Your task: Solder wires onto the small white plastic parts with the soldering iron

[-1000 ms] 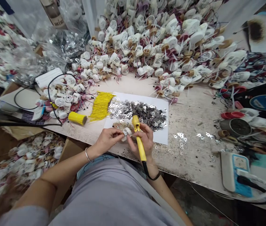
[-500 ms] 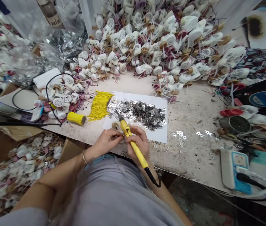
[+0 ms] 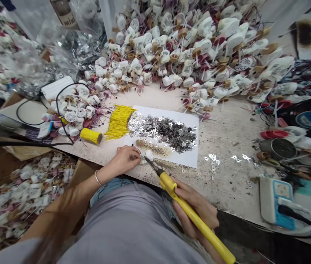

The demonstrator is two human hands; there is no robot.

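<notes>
The soldering iron [image 3: 167, 182] has swung down from its upright pose over the paper: its yellow handle now slants low across the person's lap and out past the table edge. Its thin metal tip points back up at the small white plastic part [image 3: 149, 156], though I can't tell whether they touch. The right hand [image 3: 193, 207] sits well down by the table edge, its fingers closed around the handle. The left hand [image 3: 125, 160], a metal bangle [image 3: 98, 178] at its wrist, has its thumb and fingers together, pinching the white part over the near edge of a sheet of white paper [image 3: 185, 161].

On that sheet lies a rough drift of silver metal tabs [image 3: 169, 134], bright and flaky, and a streak of tan crumbs [image 3: 155, 148] lies beside the white part. Thin yellow wires [image 3: 119, 123] fan out in a neat, combed row at the paper's left edge, with a tight yellow bundle [image 3: 91, 136] just beyond. Across the scuffed, scorched wooden table [image 3: 226, 176], a great spiky heap of white parts [image 3: 188, 47] bristles with wires and tan rings.
</notes>
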